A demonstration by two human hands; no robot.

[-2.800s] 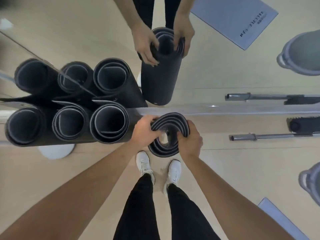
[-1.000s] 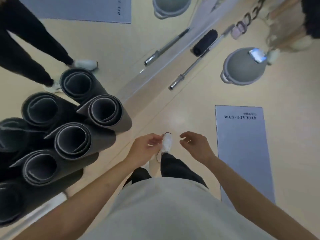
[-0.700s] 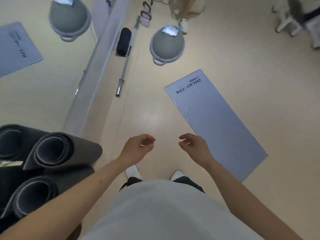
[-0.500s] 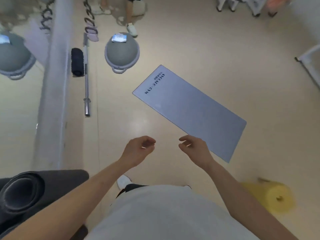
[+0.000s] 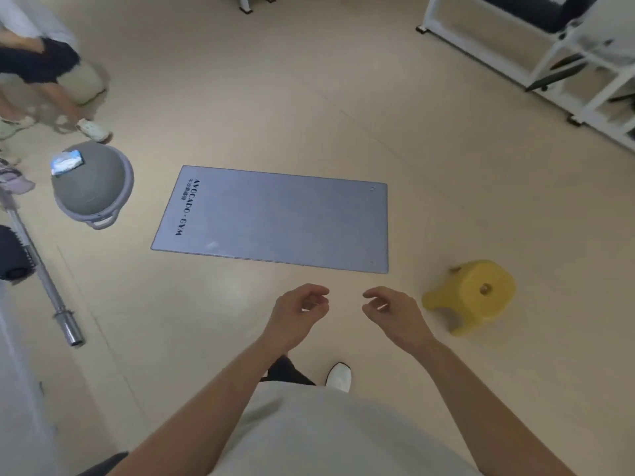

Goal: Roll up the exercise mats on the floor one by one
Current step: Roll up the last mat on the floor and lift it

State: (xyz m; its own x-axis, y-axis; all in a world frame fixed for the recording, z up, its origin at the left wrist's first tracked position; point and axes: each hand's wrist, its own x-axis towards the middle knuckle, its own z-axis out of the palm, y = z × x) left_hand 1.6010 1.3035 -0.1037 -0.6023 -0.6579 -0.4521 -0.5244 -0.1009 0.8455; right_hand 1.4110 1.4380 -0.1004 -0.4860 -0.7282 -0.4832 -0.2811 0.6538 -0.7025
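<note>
Left hand: the left hand (image 5: 298, 314) hangs in the air in front of the body, fingers loosely curled, holding nothing.
Right hand: the right hand (image 5: 391, 316) is level with it and a little apart, also loosely curled and holding nothing.
Where the mat is: the grey mat (image 5: 275, 221) lies flat and fully unrolled on the beige floor (image 5: 309, 97), just beyond both hands, with one long edge towards the person.
How it should handle: probably light, soft and bendy. It lies dead flat with no curl, so the first turn likely needs firm tucking, and the roll could loosen or skew if the edges drift.
Where to take hold: at one short end, a hand near each corner. The right end is just beside the yellow stool (image 5: 474, 297), which may crowd a kneeling spot. The lettered left end has more free floor around it.
How it looks: a plain blue-grey rectangle with a smooth, slightly shiny surface. Dark lettering runs along the left short end, and there is a small eyelet near each right-hand corner.
Farther left: a grey balance dome (image 5: 92, 190) sits near the lettered end, with a steel bar (image 5: 44, 280) on the floor beside it.
Far right: a white equipment frame (image 5: 549, 60) stands well apart from the mat.
</note>
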